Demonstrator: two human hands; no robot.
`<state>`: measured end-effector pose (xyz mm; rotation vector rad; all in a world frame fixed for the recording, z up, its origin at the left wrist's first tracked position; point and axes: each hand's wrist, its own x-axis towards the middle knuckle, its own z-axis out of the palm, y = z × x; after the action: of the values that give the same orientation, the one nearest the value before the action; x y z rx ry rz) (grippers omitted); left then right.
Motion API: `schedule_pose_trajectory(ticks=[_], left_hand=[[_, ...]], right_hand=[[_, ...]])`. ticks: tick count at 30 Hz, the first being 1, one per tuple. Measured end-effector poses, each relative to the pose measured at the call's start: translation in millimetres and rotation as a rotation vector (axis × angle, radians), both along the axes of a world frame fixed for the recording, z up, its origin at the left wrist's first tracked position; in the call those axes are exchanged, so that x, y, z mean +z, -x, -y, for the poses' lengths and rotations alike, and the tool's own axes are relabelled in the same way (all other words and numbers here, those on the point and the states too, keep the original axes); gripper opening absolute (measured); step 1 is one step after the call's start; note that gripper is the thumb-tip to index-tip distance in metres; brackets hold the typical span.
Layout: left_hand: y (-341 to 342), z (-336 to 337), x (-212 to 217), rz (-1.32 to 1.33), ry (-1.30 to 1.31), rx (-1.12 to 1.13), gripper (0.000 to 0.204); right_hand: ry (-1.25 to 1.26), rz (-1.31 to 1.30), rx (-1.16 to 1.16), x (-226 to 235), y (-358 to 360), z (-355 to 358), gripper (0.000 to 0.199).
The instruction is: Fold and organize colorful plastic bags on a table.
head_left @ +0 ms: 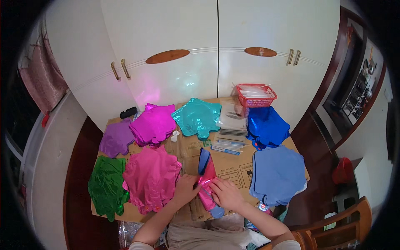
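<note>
A folded foil balloon (205,196), pink with blue parts, lies lengthwise in front of me on the cardboard. My left hand (186,188) grips its left edge with curled fingers. From the other side, my right hand (227,194) has bent fingers over the pink foil, holding it against the board; part of the fold is hidden there. Nearest my left hand is a stack of flat pink foil balloons (151,179). Beyond my right hand lies a pile of flat light blue foil balloons (278,175).
Around the cardboard (227,166) lie green (107,183), purple (116,137), magenta (154,123), teal (198,116) and dark blue (268,125) foil piles. Clear bags (232,123), slim packets (227,146) and a red basket (256,100) stand toward the white cabinet (166,33). A wooden chair (350,216) is at right.
</note>
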<state>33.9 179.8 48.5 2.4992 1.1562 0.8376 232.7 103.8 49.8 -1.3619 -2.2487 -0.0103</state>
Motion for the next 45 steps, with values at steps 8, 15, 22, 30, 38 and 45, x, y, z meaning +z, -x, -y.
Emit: schedule_pose_trajectory(ticks=[8,15,22,30,38,45], left_hand=[[0.5,-13.6,-3.8,0.022,0.349,0.077,0.038],[5.0,-11.3,-3.8,-0.089,0.159,0.034,0.034],[7.1,0.5,2.8,-0.026,-0.023,-0.095,0.014],[12.9,7.1,10.7,-0.063,-0.206,-0.202,0.022],[14.0,11.8,19.2,-0.133,-0.333,-0.205,0.024],[25.4,3.1,7.8,-0.278,-0.446,-0.364,0.024]], right_hand=[[0.016,0.076,0.065,3.1,-1.8,-1.3,0.038],[0.009,0.002,0.040,-0.8,-2.5,-1.1,0.039],[0.024,-0.055,-0.008,-1.0,-1.2,0.4,0.043],[0.107,0.020,-0.037,4.1,-2.5,3.6,0.030],[0.098,0.059,-0.036,4.7,-5.6,4.9,0.032],[0.148,-0.055,-0.059,-2.1,-12.3,5.3,0.056]])
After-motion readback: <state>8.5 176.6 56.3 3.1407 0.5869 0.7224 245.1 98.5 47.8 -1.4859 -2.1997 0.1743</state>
